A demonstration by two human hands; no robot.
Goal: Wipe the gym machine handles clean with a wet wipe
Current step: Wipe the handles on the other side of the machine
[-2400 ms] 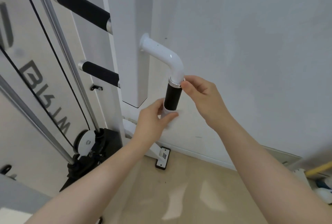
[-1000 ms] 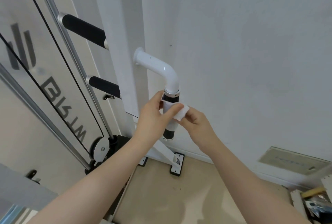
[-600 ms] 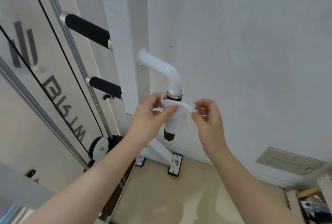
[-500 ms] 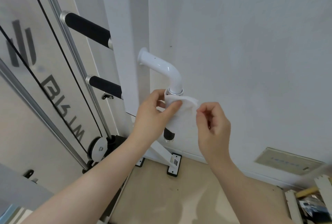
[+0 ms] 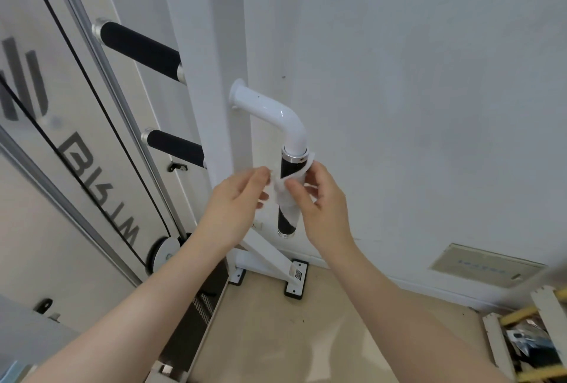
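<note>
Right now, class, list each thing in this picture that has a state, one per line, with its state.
Wipe: wrapped round the grip, held at both ends.
Grip: partly covered by the wipe, top and bottom bare.
Left hand: pinches the wipe's left edge.
Right hand: presses the wipe against the grip.
Upper handles: bare, untouched.
</note>
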